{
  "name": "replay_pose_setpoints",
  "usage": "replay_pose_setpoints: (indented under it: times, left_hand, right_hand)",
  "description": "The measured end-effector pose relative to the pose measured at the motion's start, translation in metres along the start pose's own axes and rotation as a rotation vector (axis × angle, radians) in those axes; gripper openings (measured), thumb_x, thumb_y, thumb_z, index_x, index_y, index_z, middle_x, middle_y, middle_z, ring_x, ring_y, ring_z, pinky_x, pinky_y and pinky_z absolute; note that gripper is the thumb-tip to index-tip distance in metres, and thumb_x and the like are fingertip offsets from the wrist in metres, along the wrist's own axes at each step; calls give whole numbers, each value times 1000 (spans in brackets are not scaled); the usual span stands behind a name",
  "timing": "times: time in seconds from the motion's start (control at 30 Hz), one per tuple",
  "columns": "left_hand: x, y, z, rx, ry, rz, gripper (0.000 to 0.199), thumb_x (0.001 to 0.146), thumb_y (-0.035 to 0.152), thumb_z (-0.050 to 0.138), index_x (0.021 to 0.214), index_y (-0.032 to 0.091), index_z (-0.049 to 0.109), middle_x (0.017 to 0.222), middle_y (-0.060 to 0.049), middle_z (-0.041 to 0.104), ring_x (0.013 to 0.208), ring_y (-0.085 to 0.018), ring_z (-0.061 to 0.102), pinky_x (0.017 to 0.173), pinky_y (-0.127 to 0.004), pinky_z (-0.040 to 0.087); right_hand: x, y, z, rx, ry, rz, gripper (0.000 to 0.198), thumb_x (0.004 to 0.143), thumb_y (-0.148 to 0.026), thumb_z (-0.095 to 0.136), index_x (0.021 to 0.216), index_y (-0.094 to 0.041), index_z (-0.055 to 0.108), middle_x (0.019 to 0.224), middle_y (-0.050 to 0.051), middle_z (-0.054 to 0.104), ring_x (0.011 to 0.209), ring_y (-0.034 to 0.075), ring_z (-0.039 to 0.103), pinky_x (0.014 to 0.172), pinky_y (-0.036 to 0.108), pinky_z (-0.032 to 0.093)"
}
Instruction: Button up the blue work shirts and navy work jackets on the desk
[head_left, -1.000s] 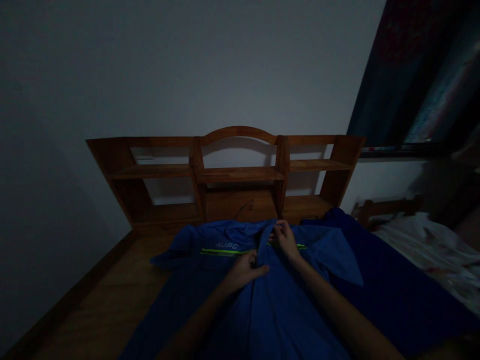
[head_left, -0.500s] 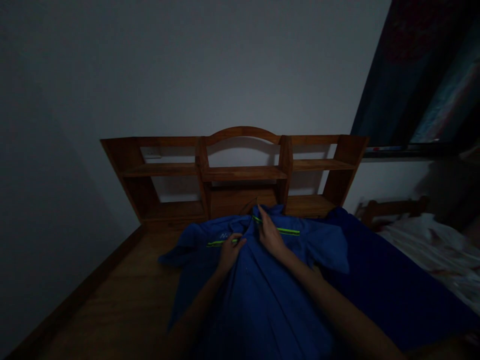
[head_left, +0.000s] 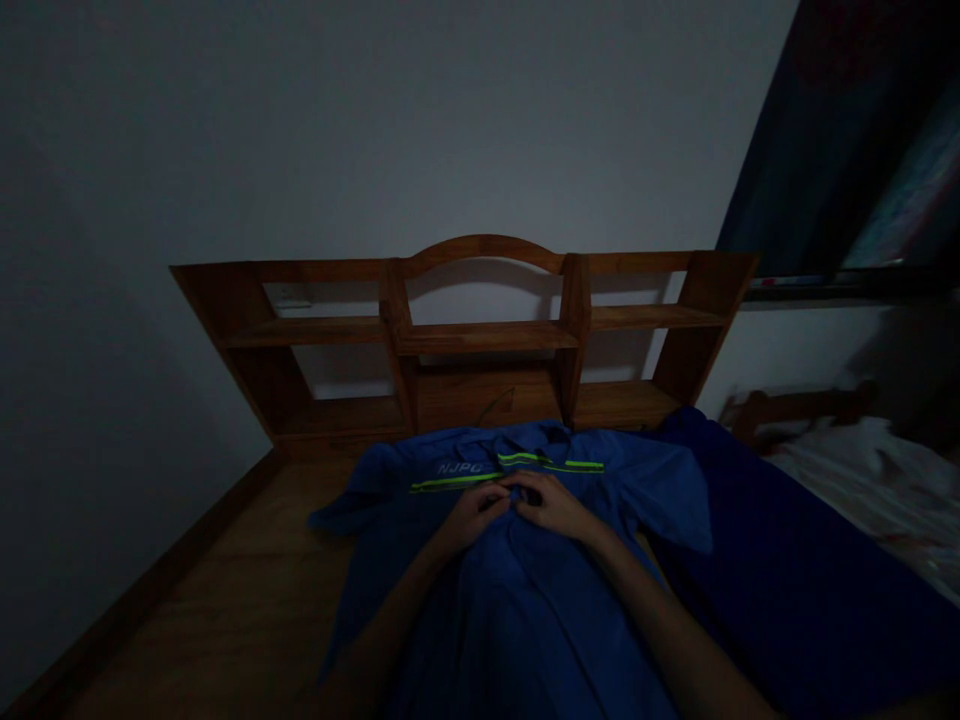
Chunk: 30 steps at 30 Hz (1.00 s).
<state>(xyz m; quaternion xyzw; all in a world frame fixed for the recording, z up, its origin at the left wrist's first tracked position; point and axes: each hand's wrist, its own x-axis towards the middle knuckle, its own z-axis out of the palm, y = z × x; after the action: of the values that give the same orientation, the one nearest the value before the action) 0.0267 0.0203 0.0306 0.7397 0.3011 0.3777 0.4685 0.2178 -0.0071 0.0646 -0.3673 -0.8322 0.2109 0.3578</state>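
A blue short-sleeved shirt [head_left: 555, 600] with bright yellow-green stripes and pale lettering on the chest lies spread out, its collar toward the shelf. My left hand [head_left: 476, 512] pinches the shirt's front opening just below the stripes. Right beside it, my right hand [head_left: 551, 503] has thumb and fingers curled together on the same front edge. The fingertips of both hands nearly meet there. Whether a button is between them is too dark and small to make out.
A wooden headboard shelf [head_left: 487, 342] stands against the wall behind the shirt. Bare wooden boards [head_left: 247, 590] show at left. Dark blue cloth [head_left: 795, 570] lies at right, with pale crumpled bedding [head_left: 862, 470] beyond it. A dark curtain [head_left: 795, 140] hangs at upper right.
My right hand has come down from the collar to join my left hand at the front opening. The chest stripes and lettering show more fully, and the view has shifted slightly.
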Motion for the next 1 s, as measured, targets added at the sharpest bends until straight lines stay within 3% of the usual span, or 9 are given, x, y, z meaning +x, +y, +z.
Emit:
replay_pose_setpoints:
  times: [0.1,0.2,0.37,0.5,0.7,1.0]
  left_hand:
    - [1,0,4,22,13,-4,24,81,37,54,88,17,66,89,-4,66,86,-17,61,79,-28,47]
    - [0,2,5,19,19,-27,24,81,38,54,86,17,66,86,-4,66,83,-16,61,78,-27,47]
    - [-3,1,3,-61,-105,-67,27,70,36,68,89,18,65,89,-3,67,84,-17,62,78,-28,48]
    - [-3,-9,4,-33,-15,-50,24,71,36,67,84,17,64,84,-3,67,80,-16,63,76,-28,48]
    - [-2,-18,3,11,44,-69,25,72,37,66,84,16,64,85,-4,67,81,-17,63,77,-28,48]
    - [-3,-12,3,183,96,-45,21,74,35,62,86,18,64,90,-3,67,84,-17,61,77,-27,47]
  right_hand:
    - [-4,7,-8,-2,24,77,22,78,-20,56,98,-24,63,83,1,61,65,13,56,60,24,43]
    - [-7,14,-11,22,39,118,16,76,-24,60,91,-22,63,78,0,59,64,12,54,57,22,40]
    - [-9,18,-10,54,-1,176,16,76,-29,62,90,-21,64,75,-1,58,61,12,50,54,22,37]
    - [-8,18,-10,76,-2,176,15,79,-30,59,89,-20,65,82,1,59,66,12,51,58,22,38]
    - [-8,31,-8,187,-121,247,29,73,-38,66,94,-18,65,73,-2,55,61,10,47,54,20,36]
    - [-8,39,4,218,-65,307,39,66,-46,71,90,-16,65,66,-3,54,57,10,46,50,20,34]
